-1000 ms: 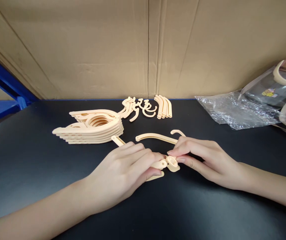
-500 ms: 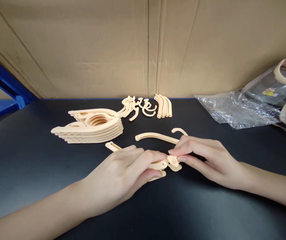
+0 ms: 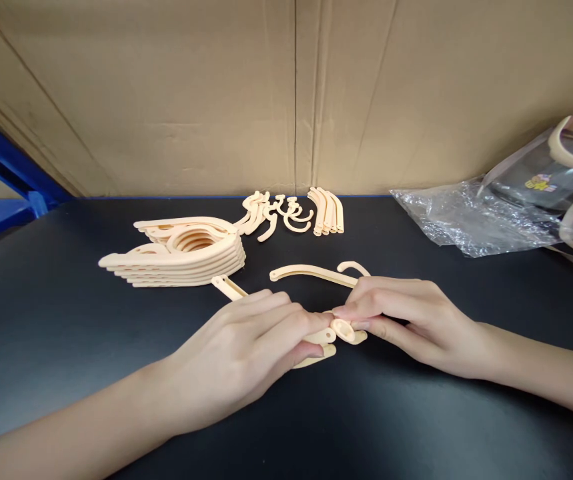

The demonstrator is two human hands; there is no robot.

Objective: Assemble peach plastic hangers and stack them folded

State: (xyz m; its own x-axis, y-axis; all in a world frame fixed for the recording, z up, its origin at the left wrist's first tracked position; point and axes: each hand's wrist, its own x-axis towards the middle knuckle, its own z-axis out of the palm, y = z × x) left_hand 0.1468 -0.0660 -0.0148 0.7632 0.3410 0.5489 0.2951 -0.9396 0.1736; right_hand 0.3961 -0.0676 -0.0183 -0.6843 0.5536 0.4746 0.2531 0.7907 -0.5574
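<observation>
My left hand [image 3: 246, 350] is closed around a cream plastic hanger arm [image 3: 229, 288]; one end sticks out behind the knuckles, and its holed end shows past the thumb. Fingertips of my right hand [image 3: 416, 327] pinch a cream hanger hook [image 3: 343, 331] by its round base, right against that holed end. The hook's curved tip [image 3: 353, 267] rises behind my right fingers, which hide its middle. Another loose hanger arm [image 3: 306, 270] lies on the black table just beyond, partly covered by my right hand.
Folded hangers [image 3: 181, 263] are stacked at the left. Several loose hooks [image 3: 286, 215] and curved arms [image 3: 327, 212] lie near the cardboard wall [image 3: 191, 100]. A clear plastic bag [image 3: 471, 217] and a transparent container [image 3: 526, 177] occupy the right. A blue frame [image 3: 6, 157] stands at far left.
The hook's round base has shifted slightly left and turned, closer to the hanger arm in my left hand. Its curved tip has also moved left. My right hand came slightly left.
</observation>
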